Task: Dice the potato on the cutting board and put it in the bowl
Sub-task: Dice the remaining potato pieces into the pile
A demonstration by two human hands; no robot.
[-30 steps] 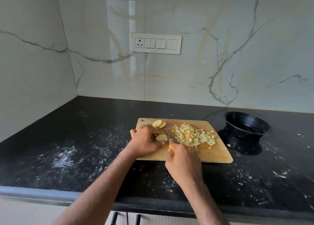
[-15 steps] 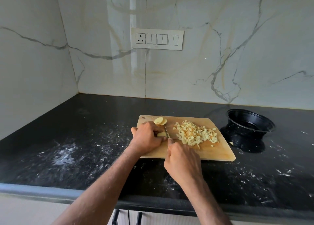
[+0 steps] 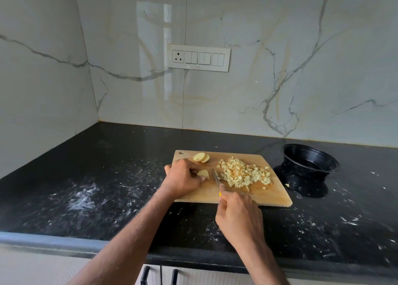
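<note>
Our left hand (image 3: pixel 183 178) pinches a potato slice (image 3: pixel 203 173); our right hand (image 3: pixel 238 217) grips the knife (image 3: pixel 216 177), whose blade could nick those fingertips.

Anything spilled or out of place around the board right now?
Yes: one potato piece lies off the cutting board, on the countertop beside the black bowl. White specks and smears are scattered across the countertop.
</note>
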